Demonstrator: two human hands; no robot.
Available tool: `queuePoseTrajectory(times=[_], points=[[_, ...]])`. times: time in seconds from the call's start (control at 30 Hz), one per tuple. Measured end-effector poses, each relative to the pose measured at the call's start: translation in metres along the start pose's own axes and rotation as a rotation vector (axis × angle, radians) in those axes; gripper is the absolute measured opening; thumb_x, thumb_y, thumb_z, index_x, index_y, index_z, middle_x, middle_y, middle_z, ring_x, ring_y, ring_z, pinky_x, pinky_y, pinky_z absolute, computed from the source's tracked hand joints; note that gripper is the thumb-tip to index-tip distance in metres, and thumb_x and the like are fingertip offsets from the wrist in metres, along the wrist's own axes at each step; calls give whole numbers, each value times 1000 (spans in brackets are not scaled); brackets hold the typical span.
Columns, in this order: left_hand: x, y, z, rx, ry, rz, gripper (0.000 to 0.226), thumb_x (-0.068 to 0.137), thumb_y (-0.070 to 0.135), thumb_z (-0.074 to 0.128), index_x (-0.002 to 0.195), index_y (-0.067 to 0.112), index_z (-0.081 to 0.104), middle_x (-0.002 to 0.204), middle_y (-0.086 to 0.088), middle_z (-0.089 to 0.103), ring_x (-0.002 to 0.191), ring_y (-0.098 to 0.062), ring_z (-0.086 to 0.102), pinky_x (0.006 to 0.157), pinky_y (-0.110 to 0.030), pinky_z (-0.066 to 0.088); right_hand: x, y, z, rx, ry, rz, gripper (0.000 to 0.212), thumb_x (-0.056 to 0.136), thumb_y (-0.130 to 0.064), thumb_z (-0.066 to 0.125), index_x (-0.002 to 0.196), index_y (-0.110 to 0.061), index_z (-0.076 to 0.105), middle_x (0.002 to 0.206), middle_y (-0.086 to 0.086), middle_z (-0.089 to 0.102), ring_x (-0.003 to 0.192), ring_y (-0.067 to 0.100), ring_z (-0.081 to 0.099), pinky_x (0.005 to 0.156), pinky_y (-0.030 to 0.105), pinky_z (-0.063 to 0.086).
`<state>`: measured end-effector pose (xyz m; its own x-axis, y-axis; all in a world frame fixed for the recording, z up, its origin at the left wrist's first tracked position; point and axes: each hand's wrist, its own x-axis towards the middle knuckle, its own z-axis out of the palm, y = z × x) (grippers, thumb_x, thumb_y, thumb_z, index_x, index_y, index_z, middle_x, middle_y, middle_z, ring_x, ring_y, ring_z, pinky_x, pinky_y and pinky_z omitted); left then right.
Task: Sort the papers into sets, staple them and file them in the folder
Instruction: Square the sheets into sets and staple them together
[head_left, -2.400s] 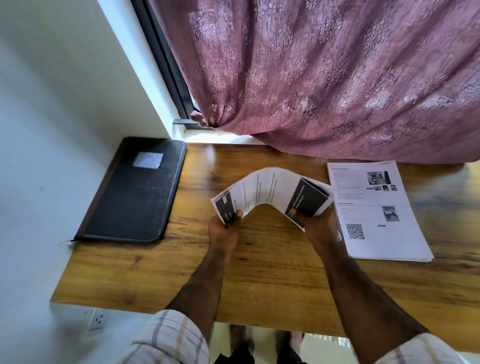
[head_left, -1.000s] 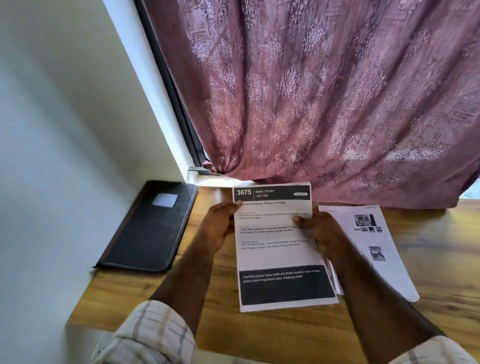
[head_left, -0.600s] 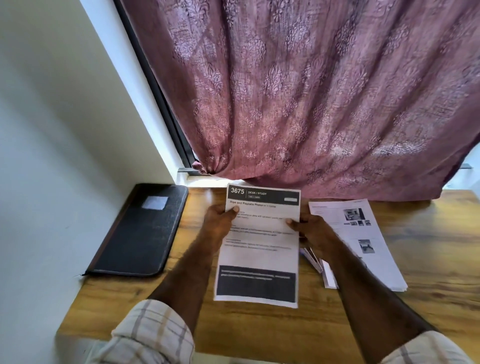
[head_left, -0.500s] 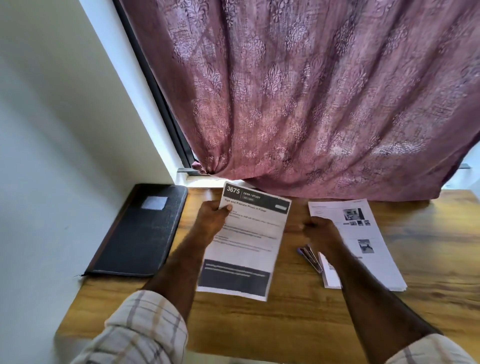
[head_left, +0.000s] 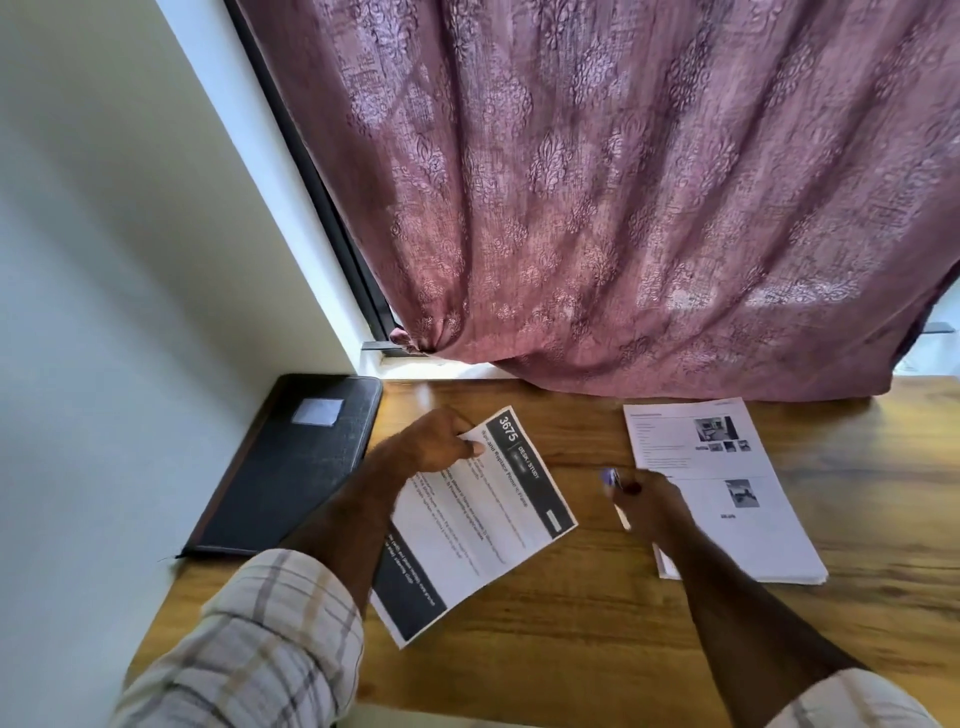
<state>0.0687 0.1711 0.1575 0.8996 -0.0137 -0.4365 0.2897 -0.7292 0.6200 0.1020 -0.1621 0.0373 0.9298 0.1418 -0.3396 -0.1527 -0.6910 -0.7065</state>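
Left hand pinches sheet set at top corner, long axis diagonal; right hand, nearer paper stack, grips small stapler-like thing; folder far left on surface

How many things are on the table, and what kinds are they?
Black folders: 1, the folder, shut, by the wall.
Paper lots: 2, the 3675 sheet that the left hand holds, and the paper stack on the desk.
Small bluish things: 1, in the right hand, too blurred to name.
Total: 4.
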Motion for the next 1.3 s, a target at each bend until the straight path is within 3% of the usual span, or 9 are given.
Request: queuePoseTrajectory(times=[0.1,0.17,0.37,0.53,0.7,0.9,1.07,1.2,1.3], points=[[-6,10,-10,-8,-133,1,18,102,33,69,113,24,79,99,6,82,81,-13,80,70,-25,62,6,-31,-25,671,-175,-48,8,102,-15,68,101,-8,69,88,15,63,79,24,68,72,37,58],[-9,21,-16,2,-202,1,14,101,33,71,109,25,78,93,8,82,79,-14,80,67,-22,62,5,-58,-43,811,-365,-110,18,102,-10,64,118,-4,68,93,11,65,83,21,69,79,35,58],[-8,47,-27,74,-270,-18,19,96,34,76,112,23,79,100,2,82,82,-17,80,71,-25,62,8,-99,-61,516,-568,-192,29,100,-16,67,130,-16,70,93,2,65,75,8,58,70,26,48],[-2,51,-28,133,-259,7,17,93,41,78,108,32,79,100,5,82,84,-18,80,86,-40,65,2,-111,-62,180,-433,-437,7,99,-28,72,104,-23,74,76,-19,70,68,-3,60,66,17,46],[-3,64,-31,158,-266,44,9,97,36,75,106,37,76,97,8,81,84,-17,80,87,-40,65,2,-124,-76,104,-397,-550,20,94,-29,78,114,-24,76,107,-2,79,102,21,73,91,36,55],[-2,93,-57,230,-253,117,13,100,34,72,111,28,76,100,3,82,84,-19,80,79,-34,64,9,-151,-109,-65,-350,-635,19,92,-26,82,110,-30,77,109,-7,79,107,18,73,102,48,56],[-1,109,-71,276,-203,105,17,100,35,71,113,24,75,98,2,82,79,-17,80,68,-25,63,7,-166,-129,-116,-317,-647,25,91,-35,82,115,-27,76,110,-8,78,106,14,71,101,44,55],[0,113,-74,280,-207,78,31,98,38,73,122,19,74,102,0,82,82,-22,80,81,-38,66,1,-174,-134,-116,-311,-653,28,91,-31,81,116,-20,75,109,-6,77,104,12,70,89,28,52],[-3,116,-75,229,-244,75,33,96,40,75,123,20,74,102,-1,82,85,-26,80,85,-43,65,-2,-174,-135,-120,-311,-647,27,93,-30,79,117,-18,74,112,-3,77,106,14,70,88,28,51]])
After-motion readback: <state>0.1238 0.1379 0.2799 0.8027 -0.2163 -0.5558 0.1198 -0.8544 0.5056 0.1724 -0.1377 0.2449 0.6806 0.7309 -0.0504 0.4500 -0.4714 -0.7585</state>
